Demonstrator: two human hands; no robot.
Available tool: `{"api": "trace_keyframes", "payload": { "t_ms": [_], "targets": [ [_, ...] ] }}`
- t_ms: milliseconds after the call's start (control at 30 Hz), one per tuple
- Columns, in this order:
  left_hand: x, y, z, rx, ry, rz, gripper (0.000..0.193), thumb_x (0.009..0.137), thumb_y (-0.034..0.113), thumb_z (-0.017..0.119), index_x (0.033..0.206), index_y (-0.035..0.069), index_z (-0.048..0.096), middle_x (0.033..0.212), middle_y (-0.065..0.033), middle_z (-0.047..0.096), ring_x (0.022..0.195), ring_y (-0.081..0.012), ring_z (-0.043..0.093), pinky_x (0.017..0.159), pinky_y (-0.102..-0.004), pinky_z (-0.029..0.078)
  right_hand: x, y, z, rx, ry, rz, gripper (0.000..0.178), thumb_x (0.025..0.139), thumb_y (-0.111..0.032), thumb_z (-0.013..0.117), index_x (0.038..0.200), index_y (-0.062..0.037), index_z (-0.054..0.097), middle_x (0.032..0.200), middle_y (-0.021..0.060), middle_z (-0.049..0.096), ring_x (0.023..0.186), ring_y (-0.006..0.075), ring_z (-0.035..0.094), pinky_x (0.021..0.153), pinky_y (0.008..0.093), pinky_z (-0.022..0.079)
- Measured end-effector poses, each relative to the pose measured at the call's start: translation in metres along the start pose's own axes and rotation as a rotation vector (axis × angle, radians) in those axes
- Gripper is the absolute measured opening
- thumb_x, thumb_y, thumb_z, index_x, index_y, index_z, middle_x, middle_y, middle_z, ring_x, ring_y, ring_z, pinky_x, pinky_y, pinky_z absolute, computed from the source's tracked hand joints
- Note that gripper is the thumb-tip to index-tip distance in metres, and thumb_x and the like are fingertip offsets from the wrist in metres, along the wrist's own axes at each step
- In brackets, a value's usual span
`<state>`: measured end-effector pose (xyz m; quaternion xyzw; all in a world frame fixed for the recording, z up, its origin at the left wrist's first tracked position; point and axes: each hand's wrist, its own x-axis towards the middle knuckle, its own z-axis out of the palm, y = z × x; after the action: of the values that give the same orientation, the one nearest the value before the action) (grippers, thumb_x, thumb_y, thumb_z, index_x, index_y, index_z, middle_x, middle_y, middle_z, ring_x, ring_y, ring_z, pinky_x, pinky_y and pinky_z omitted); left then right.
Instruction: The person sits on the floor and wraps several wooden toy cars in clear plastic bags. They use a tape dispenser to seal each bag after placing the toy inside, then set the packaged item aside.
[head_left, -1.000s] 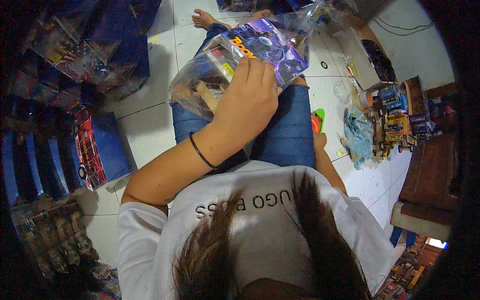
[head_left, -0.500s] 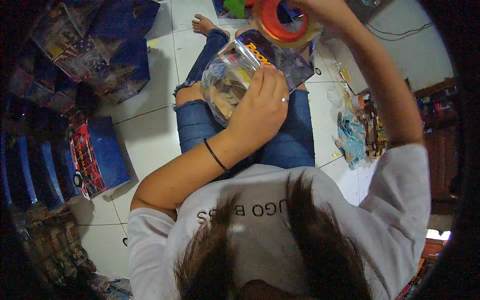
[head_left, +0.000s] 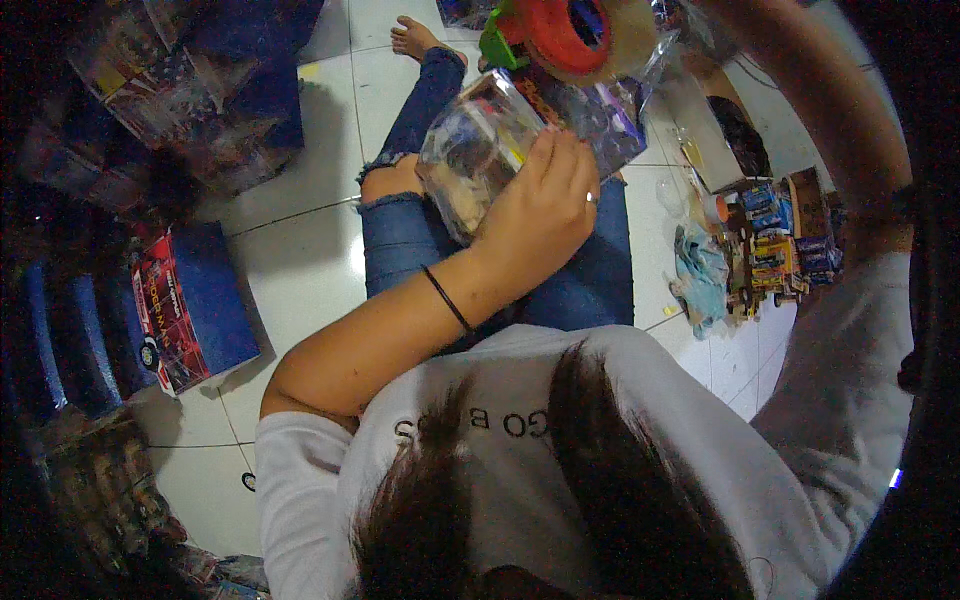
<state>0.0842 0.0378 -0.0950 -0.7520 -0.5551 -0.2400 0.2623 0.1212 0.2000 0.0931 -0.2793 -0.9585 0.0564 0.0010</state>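
My left hand (head_left: pixel 545 195) grips a clear plastic-wrapped package (head_left: pixel 465 165) above my lap, its fingers bent over the right side. Through the wrap show a tan piece and a dark printed panel. Just past the package is a large tape roll with a red core (head_left: pixel 540 40), a green holder part (head_left: pixel 495 45) at its left side. My right forearm (head_left: pixel 810 80) reaches up past the top edge. The right hand itself lies outside the picture, so what it holds is hidden.
A blue box with a red printed side (head_left: pixel 225 300) stands on the tiled floor at left, below stacked wrapped packages (head_left: pixel 190 100). To the right lie a light-blue cloth (head_left: pixel 700 275) and a wooden rack of small colourful packets (head_left: pixel 770 255). My bare foot (head_left: pixel 412 38) rests far ahead.
My right hand has gone up and out of view. The tape roll has tilted, and its green part now shows beside it. The left hand and package have shifted slightly right.
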Motion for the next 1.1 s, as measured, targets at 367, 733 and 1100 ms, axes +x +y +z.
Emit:
{"api": "trace_keyframes", "payload": {
  "t_ms": [367,733,1100],
  "targets": [
    [-0.001,-0.003,0.0,-0.136,0.077,-0.008,0.041,0.079,0.02,0.06,0.108,-0.008,0.055,0.11,-0.0204,0.057,0.109,-0.0323,0.053,0.099,-0.0414,0.04,-0.275,-0.005,0.085,-0.029,0.28,0.176,0.055,0.064,-0.035,0.065,0.11,-0.0036,0.065,0.106,0.0206,0.059,0.105,0.0345,0.055,0.097,0.0438,0.04],
    [0.016,0.028,-0.002,0.776,-0.255,0.443,0.062,0.087,0.025,0.043,0.143,0.005,0.029,0.151,-0.0117,0.023,0.141,-0.0271,0.016,0.116,-0.0448,0.005,-0.224,0.022,0.154,0.18,0.384,-0.019,0.04,0.069,-0.022,0.07,0.106,-0.0064,0.067,0.113,0.0143,0.057,0.087,0.032,0.064,0.076,0.0388,0.053],
    [-0.037,0.019,0.05,0.262,-0.735,0.461,0.071,0.083,0.038,0.054,0.139,-0.001,0.035,0.148,-0.0152,0.032,0.141,-0.0265,0.021,0.117,-0.0418,0.011,-0.259,0.098,0.223,0.614,0.528,0.202,0.042,0.064,-0.008,0.063,0.105,-0.0016,0.064,0.098,0.0151,0.059,0.095,0.0301,0.058,0.087,0.035,0.046]
  ]
}}
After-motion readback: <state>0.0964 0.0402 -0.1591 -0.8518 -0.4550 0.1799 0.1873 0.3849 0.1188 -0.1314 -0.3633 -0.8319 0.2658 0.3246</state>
